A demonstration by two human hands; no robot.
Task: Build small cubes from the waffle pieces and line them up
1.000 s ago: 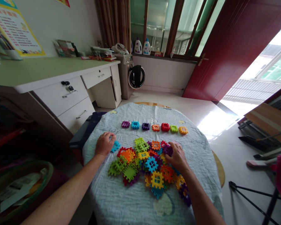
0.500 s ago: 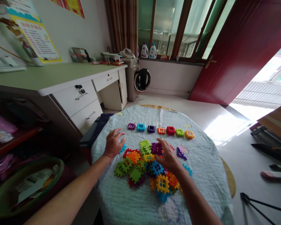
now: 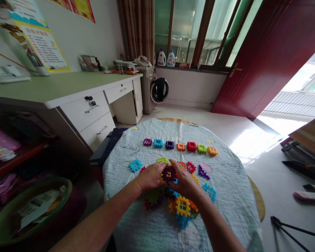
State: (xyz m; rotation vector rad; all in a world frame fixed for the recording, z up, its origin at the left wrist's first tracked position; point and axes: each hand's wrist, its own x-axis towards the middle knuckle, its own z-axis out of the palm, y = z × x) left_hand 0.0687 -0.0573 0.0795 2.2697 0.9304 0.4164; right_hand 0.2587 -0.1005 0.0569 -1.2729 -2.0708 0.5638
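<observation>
Both my hands meet over a heap of coloured plastic waffle blocks (image 3: 182, 205) on a round table covered with a pale blue cloth (image 3: 225, 182). My left hand (image 3: 150, 177) and my right hand (image 3: 183, 182) pinch a dark purple block (image 3: 169, 173) between their fingertips, just above the heap. A row of several small assembled cubes (image 3: 181, 146) lies across the far side of the cloth. A loose blue block (image 3: 135, 165) lies to the left of my hands, and a purple piece (image 3: 202, 172) and a teal one (image 3: 209, 191) lie to the right.
A long desk with white drawers (image 3: 89, 108) stands to the left, with a green basin (image 3: 28, 213) on the floor below it. A washing machine (image 3: 157, 89) is at the back wall. A red door (image 3: 265, 52) stands open at the right. Black tripod legs (image 3: 291, 227) lie at lower right.
My left hand has left the cloth by the blue block and come to the middle. My right hand has drawn the purple block in, and both hands now grip it together.
</observation>
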